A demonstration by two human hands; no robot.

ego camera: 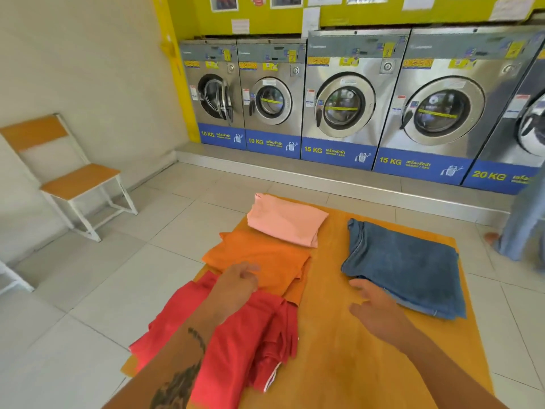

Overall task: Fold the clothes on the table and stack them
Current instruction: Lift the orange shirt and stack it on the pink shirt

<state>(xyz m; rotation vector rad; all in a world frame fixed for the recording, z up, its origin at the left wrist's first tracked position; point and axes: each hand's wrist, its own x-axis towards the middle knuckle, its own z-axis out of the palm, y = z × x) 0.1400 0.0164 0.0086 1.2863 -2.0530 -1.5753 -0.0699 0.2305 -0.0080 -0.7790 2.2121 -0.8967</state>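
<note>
On the wooden table (pixel 330 343) lie several garments. A folded pink one (pixel 286 219) is at the far end, a folded orange one (pixel 265 258) lies just in front of it, and a loosely bunched red one (pixel 236 335) is nearest on the left. Folded blue jeans (pixel 404 261) rest on the right side. My left hand (pixel 236 286) hovers over the seam between the red and orange garments, fingers loosely curled, holding nothing. My right hand (pixel 374 305) is spread above the bare wood, its fingertips by the near left corner of the jeans.
A row of steel washing machines (pixel 342 101) lines the far wall on a raised step. A wooden chair (pixel 70 178) stands by the left wall. Another person's jeans-clad leg and bare foot (pixel 513 231) are at the right edge of the tiled floor.
</note>
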